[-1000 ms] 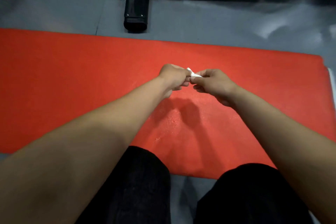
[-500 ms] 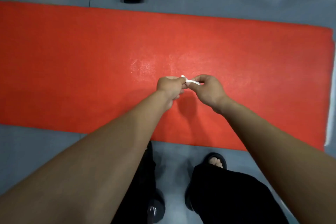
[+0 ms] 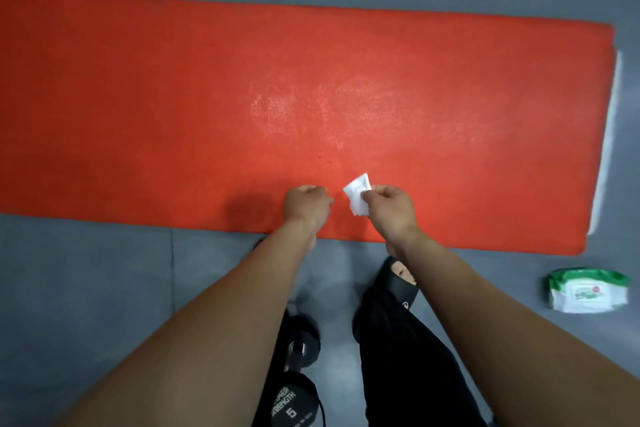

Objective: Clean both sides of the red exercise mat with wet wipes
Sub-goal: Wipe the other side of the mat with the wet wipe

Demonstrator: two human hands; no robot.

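**A:** In the head view, what had changed over that last second?

**B:** Both hands had been pinching the wet wipe between them, bunched small. By this moment the left hand had let go; its fingers were curled in on nothing I could see, just beside the wipe but apart from it. The right hand alone pinched the wipe between thumb and fingertips, and the sheet had opened into a small, creased white flap. The camera had also risen, so the person appeared to be standing.

**A:** Meaning for the job?

**B:** I judged the wipe was being unfolded or refolded for another pass. The red exercise mat lay flat on the grey floor, one face up; the underside had yet to be turned up.

**A:** Surfaces?

**B:** The mat was a long rectangle with a fine pebbled grain, and a damp, glistening patch sat near its middle. The wipes packet, soft white-and-green plastic, lay on the floor off the mat's right near corner. A black dumbbell marked 5 lay by the feet.
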